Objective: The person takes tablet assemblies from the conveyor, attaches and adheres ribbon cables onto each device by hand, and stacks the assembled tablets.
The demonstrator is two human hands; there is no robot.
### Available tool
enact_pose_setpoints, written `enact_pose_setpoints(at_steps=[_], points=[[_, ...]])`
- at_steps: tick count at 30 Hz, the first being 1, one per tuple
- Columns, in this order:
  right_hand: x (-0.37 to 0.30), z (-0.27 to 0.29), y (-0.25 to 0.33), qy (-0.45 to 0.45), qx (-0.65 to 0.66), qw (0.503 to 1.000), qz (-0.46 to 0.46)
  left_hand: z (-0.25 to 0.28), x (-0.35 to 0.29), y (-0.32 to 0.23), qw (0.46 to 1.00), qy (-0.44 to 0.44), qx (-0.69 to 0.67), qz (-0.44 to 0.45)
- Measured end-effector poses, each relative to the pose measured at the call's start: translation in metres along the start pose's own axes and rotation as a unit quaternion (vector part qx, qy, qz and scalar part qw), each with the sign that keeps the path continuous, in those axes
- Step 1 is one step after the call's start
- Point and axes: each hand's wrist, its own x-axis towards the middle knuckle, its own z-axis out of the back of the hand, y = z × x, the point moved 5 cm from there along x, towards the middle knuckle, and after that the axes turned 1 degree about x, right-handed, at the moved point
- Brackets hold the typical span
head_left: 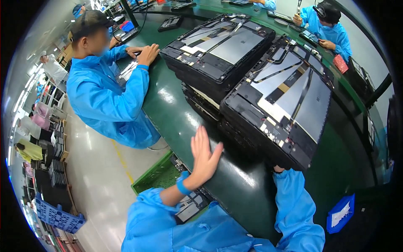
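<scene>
A co-worker in blue (105, 96) sits at the far left of the green worktop (176, 113). The left hand (204, 157) hovers flat with its grip open, just beside the near stack of black panels (277, 109). The right hand (278, 169) is hidden under that stack's front edge, so I cannot tell its grip.

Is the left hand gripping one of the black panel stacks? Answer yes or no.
No: the left hand is raised flat with fingers spread beside the nearer stack of black panels, closed on nothing.
</scene>
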Motion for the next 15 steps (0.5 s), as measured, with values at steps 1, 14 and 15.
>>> enact_pose_setpoints(at_steps=[1, 14, 15], points=[[0.004, -0.004, -0.003, 0.0, 0.006, 1.0, -0.006, 0.005, -0.004, 0.004, 0.995, 0.014, 0.083, -0.051], [0.044, -0.05, -0.06, -0.004, 0.125, 0.989, -0.081, -0.013, -0.003, -0.004, 0.995, -0.01, -0.101, -0.005], [0.042, -0.062, -0.068, -0.004, 0.133, 0.987, -0.087, -0.007, -0.001, -0.003, 0.99, -0.023, -0.138, 0.0]])
